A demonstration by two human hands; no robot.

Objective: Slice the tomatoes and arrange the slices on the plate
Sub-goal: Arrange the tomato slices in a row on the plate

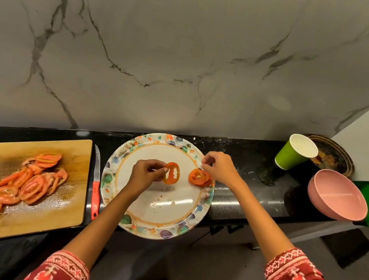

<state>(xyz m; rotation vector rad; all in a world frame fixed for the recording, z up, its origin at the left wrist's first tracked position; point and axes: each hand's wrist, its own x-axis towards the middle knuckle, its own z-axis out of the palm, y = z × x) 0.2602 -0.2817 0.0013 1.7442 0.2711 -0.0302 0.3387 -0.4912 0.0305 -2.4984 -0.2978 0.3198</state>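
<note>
From the head camera, a flowered plate (153, 216) sits on the black counter (236, 205) with its near rim hanging past the counter's front edge. The left hand (147, 174) hovers over the plate's middle, thumb and fingertips pinching a hollow tomato slice (172, 173) that stands nearly upright above the white centre. At 3 o'clock on the plate, a few tomato slices (199, 177) lie stacked against the rim, partly over the flowered border. The right hand (218, 167) is just beyond that stack at about 2 o'clock, fingers curled with thumb and forefinger tips close together; whether they pinch anything I cannot tell. The plate's lower half is bare white. At 9 o'clock from the plate, a knife (96, 182) with a red handle lies in the narrow strip of counter between the plate and a wooden cutting board (65, 208), nearly parallel to the board's right edge. A heap of cut tomato (28, 183) spreads across the board. Off at 3 o'clock, well apart from the plate, stand a green paper cup (292, 153), a pink bowl (338, 196) and a dark round tray (334, 155) against the marble wall (193, 45); open counter lies between them and the plate.
</note>
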